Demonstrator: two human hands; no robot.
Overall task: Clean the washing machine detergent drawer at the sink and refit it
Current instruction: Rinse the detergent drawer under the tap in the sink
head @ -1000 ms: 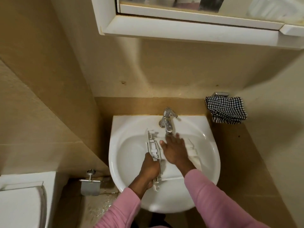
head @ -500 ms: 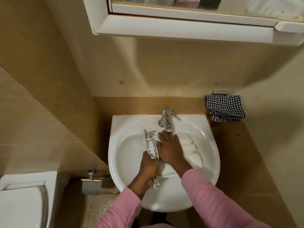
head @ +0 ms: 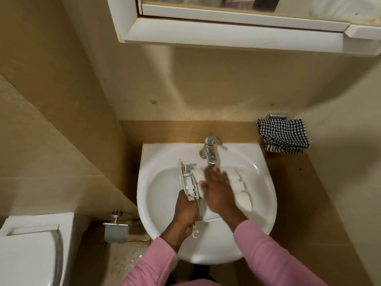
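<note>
L hand [head: 185, 211] curled tight in a grip, R hand [head: 218, 193] flat & splayed, palm down, blurred

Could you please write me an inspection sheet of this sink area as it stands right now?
Surface: white sink, holding the drawer in its basin.
Job's things: detergent drawer lies tilted in the basin, front panel to the left; tap above it, flow cannot be told.
Clutter: checked cloth hangs on the wall right of the sink.
Grippers: left hand grips the drawer's front panel; right hand, blurred, lies flat with straight fingers on the drawer's compartments below the tap.
Cables: nothing seen.
Surroundings: toilet lower left, paper holder beside the sink, mirror cabinet above.
</note>
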